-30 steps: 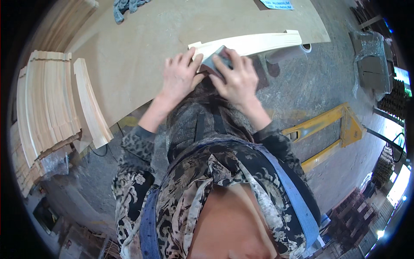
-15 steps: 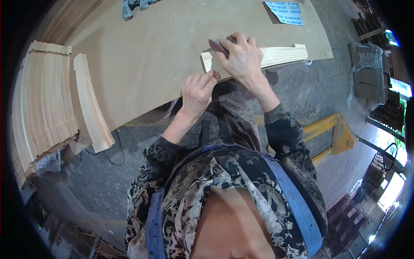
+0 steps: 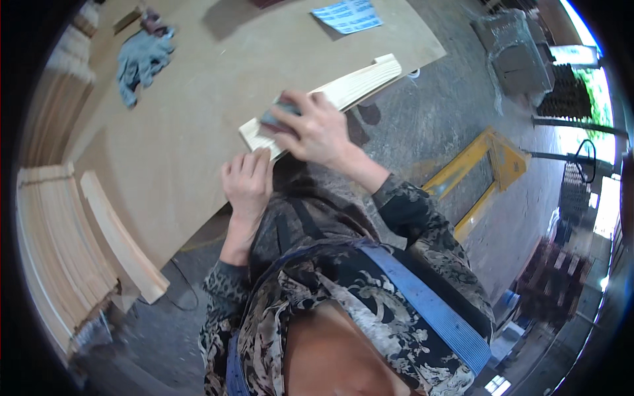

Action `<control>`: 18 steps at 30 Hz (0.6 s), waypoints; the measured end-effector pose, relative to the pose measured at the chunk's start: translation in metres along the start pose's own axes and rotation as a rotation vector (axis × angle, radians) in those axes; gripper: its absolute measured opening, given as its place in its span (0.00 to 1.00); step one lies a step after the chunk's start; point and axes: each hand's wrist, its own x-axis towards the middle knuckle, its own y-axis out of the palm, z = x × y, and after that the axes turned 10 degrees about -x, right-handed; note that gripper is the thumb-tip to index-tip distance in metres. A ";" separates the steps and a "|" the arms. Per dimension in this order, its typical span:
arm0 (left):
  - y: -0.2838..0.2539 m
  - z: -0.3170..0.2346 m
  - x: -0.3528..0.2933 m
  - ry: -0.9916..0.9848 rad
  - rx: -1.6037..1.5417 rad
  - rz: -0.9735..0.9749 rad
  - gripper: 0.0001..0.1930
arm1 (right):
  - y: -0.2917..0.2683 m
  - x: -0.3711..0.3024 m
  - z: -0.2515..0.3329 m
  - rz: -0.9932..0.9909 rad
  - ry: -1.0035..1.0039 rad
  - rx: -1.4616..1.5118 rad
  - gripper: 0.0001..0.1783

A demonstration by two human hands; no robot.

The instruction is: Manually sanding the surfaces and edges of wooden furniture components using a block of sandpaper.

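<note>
A pale, slightly curved wooden piece (image 3: 360, 82) lies slantwise along the near edge of the brown worktable (image 3: 191, 125). Pressed on its top near the left end is a piece of sandpaper (image 3: 279, 117), greyish and blurred. My right hand (image 3: 320, 132) is closed around the sandpaper, thumb on the near side and fingers on the far side. At the near left end of the wood, my left hand (image 3: 246, 181) has its fingers bent together over the edge, gripping the piece. Its thumb is mostly hidden.
Left of me stand stacked curved wooden pieces (image 3: 63, 244), with a single one (image 3: 125, 241) beside them. A grey glove (image 3: 142, 59) and a blue-and-white printed sheet (image 3: 348, 16) lie on the table. On the floor to the right are a yellow pallet jack (image 3: 508, 162) and plastic-wrapped boxes (image 3: 518, 59).
The view has turned, so the table and wood appear shifted left and more slanted. My right hand still holds the sandpaper on the wood's left part; my left hand keeps its place at the end.
</note>
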 end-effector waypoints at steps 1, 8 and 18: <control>-0.001 -0.001 0.002 0.015 0.019 -0.009 0.09 | -0.006 -0.001 -0.029 0.006 0.065 -0.118 0.17; 0.001 -0.019 0.039 0.009 0.130 0.292 0.20 | -0.023 -0.021 -0.209 -0.231 0.443 -0.450 0.17; 0.091 -0.048 0.148 0.284 0.067 0.542 0.33 | -0.042 -0.091 -0.169 -0.287 0.547 -0.363 0.21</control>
